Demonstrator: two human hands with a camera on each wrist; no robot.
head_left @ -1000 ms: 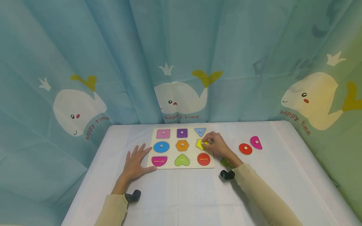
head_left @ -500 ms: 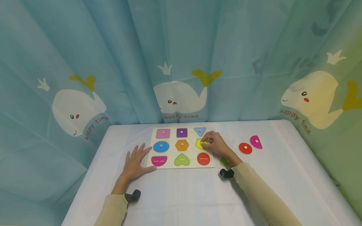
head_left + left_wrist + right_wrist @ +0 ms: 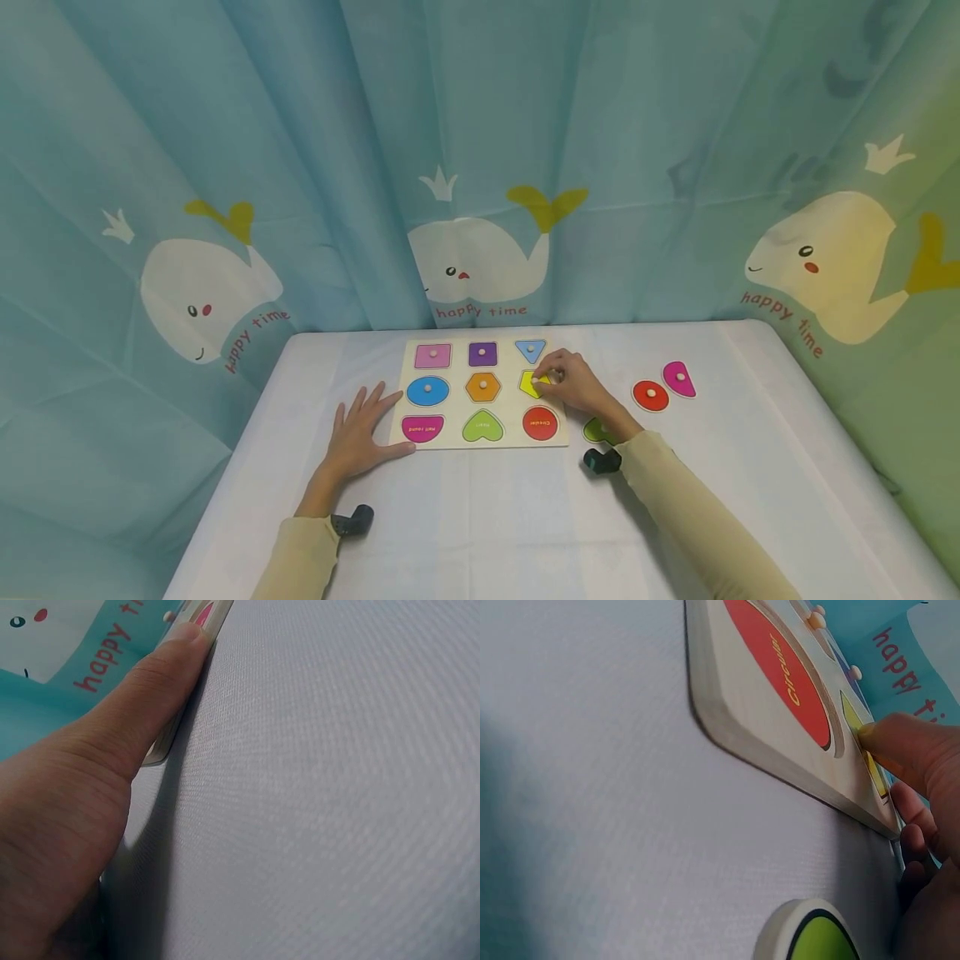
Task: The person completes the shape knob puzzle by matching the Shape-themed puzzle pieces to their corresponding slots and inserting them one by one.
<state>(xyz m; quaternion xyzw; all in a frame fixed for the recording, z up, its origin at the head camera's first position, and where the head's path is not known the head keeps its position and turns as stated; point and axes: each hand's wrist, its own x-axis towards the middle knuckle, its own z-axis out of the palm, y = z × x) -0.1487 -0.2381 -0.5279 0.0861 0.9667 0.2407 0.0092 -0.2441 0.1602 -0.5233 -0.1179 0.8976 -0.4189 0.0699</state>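
A wooden shape-puzzle board [image 3: 453, 417] lies on the white-covered table. My left hand [image 3: 358, 437] spreads its fingers along the board's left side; in the left wrist view the thumb [image 3: 154, 679] rests on the board's near corner. On the right, my right hand [image 3: 581, 387] pinches the knob of the yellow pentagon piece [image 3: 527, 385], at the pentagon slot. The right wrist view has the thumb [image 3: 904, 742] over the yellow pentagon, beside the red circular slot [image 3: 780, 667]. Fingers partly hide the pentagon.
Right of the board lie a red circle piece [image 3: 651, 396] and a magenta half-round piece [image 3: 679, 379]. A green heart piece [image 3: 597, 431] is partly under the right wrist. Knobbed pieces fill other slots, such as the blue oval [image 3: 427, 391]. A curtain [image 3: 637, 275] hangs behind the table.
One second ago the yellow pentagon sat slightly askew at its slot; now it lies within the outline. Both hands have hardly moved.
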